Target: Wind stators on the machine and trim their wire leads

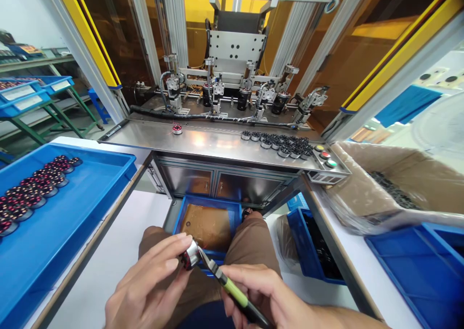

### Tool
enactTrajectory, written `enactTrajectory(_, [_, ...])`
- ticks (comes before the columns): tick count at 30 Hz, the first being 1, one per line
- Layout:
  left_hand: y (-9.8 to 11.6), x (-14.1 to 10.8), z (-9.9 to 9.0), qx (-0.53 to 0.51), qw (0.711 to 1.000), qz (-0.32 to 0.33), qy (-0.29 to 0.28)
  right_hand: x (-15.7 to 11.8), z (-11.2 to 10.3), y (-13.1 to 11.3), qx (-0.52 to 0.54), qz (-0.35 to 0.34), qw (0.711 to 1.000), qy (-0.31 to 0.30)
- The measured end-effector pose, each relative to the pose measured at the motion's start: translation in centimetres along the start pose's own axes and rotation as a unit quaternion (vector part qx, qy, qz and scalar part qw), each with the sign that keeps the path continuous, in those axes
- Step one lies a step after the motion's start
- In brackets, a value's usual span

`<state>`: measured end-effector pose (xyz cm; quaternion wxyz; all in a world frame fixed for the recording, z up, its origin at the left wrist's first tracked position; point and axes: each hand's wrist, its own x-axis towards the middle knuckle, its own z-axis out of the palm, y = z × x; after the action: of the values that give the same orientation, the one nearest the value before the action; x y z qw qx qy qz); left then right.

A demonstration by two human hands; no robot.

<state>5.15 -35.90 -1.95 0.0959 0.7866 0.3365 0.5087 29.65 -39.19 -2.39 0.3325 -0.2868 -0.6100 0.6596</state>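
Observation:
My left hand (150, 276) pinches a small motor stator (190, 256) between thumb and fingers, above my lap. Its silver rim faces right, and dark and red parts show below my fingertips. In my right hand (264, 290) is a pair of pliers (232, 290) with green and black handles, my fingers wrapped around them. The tips of the pliers are at the stator's silver side, by a thin wire; whether they grip it is too small to tell. A similar stator with red windings (177, 129) stands alone on the metal ledge (206, 138).
Rows of stators (36, 188) lie in a blue tray (83, 213) on the left. Dark round parts (286, 145) cluster on the ledge beside push buttons (325, 155). A lined carton (406, 174) and a blue bin (406, 266) stand right. An open blue drawer (208, 222) is below.

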Motion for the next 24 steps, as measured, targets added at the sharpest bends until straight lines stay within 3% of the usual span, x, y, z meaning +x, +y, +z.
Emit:
enactTrajectory(14, [0.3, 0.2, 0.1, 0.014, 1.0, 0.003, 0.002, 0.4, 0.0, 0.0, -0.002, 0.011, 1.0, -0.001])
enactTrajectory(19, [0.2, 0.1, 0.2, 0.028, 0.999, 0.018, 0.005, 1.0, 0.0, -0.9, -0.058, 0.025, 0.998, 0.024])
enactTrajectory(24, [-0.1, 0.0, 0.3, 0.057, 0.998, 0.024, 0.017, 1.1, 0.0, -1.5, -0.032, 0.05, 0.996, 0.072])
